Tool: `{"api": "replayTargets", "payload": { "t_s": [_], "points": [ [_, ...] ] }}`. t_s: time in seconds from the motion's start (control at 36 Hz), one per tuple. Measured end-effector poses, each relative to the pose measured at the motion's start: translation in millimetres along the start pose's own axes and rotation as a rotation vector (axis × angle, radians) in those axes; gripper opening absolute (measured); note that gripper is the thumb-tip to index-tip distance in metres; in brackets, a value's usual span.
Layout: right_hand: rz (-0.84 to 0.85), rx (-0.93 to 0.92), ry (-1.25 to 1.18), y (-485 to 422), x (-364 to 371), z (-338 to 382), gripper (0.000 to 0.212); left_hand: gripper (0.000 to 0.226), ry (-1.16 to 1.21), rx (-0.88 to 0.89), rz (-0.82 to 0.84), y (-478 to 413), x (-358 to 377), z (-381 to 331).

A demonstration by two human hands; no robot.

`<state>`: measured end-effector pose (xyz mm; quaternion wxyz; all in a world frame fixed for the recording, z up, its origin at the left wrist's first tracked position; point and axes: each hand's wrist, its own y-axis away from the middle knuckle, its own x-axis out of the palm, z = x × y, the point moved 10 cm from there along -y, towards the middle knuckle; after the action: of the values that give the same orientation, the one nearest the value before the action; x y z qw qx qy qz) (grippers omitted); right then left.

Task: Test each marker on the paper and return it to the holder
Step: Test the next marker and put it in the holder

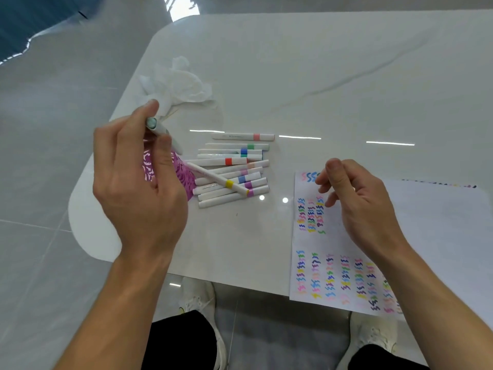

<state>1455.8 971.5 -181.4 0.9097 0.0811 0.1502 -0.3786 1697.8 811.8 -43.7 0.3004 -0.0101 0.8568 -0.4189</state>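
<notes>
My left hand (pixel 138 188) pinches a white marker (pixel 157 128) with a pale teal cap end, held above the purple patterned holder (pixel 184 174), which my hand mostly hides. Several white markers (pixel 232 174) with coloured bands lie in a loose pile on the table right of the holder; one with a pink band (pixel 244 136) lies apart behind them. My right hand (pixel 357 204) hovers over the white paper (pixel 333 263), fingers loosely curled and holding nothing. The paper carries rows of coloured squiggles.
Crumpled white tissue (pixel 178 84) lies at the back left on the white marble table (pixel 320 76). A second white sheet (pixel 440 209) lies to the right, under the marked paper. My shoes (pixel 197 297) and the grey tile floor show below the table's near edge.
</notes>
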Motion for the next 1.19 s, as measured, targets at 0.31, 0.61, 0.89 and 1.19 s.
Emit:
{"api": "replayTargets", "payload": {
  "t_s": [0.31,0.61,0.89,1.19],
  "points": [
    [-0.019,0.004,-0.019,-1.5,2.0,-1.5,0.04,0.028,-0.027,0.013,-0.006,0.3,-5.2,1.9],
    [-0.024,-0.006,-0.022,-1.8,3.2,-1.1,0.04,0.023,-0.165,-0.232,0.338,12.0,32.2,40.9],
    [-0.023,-0.014,-0.02,-2.6,6.0,-2.1,0.044,0.026,-0.266,-0.338,0.451,23.1,42.1,55.9],
    [-0.031,-0.013,-0.021,-3.1,5.5,-1.8,0.042,0.04,-0.147,-0.072,0.339,15.3,38.8,11.2]
  ]
}}
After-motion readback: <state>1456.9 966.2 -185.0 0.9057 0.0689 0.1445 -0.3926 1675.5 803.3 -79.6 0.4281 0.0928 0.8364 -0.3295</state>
